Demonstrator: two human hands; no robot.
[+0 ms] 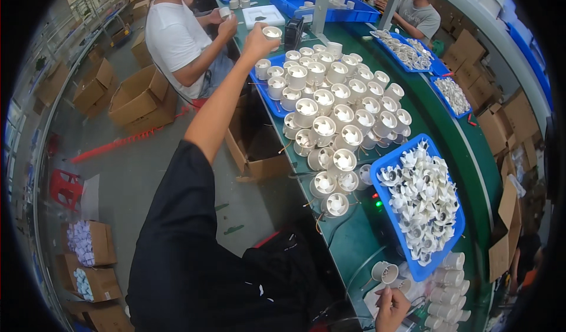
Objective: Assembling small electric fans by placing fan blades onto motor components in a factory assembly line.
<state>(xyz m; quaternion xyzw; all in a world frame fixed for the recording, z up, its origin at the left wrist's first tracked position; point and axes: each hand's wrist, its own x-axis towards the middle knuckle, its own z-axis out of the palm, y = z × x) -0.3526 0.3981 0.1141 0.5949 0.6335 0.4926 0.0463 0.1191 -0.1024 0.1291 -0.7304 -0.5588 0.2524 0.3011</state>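
My left arm reaches far forward, and my left hand point(257, 44) is closed round a small white fan unit point(272, 32), a round cup with a bladed wheel inside. It is held above the near-left corner of a crowd of similar white fan units point(324, 125). At the lower right, my right hand point(392, 312) has its fingers curled and thumb up; what they hold, if anything, is hidden. Just beyond the thumb sits a white cup-shaped housing point(384, 272), its opening showing. A blue tray point(420, 271) heaped with loose white fan wheels point(421, 199) lies beyond that hand.
Stacked white housings point(448, 293) stand right of my right hand. Thin wires cross the green bench point(359, 237). A metal post point(321, 7) rises at the far side. A person in white point(177, 34) works at the left; another in grey point(418, 16) sits across. Cardboard boxes point(141, 99) occupy the floor.
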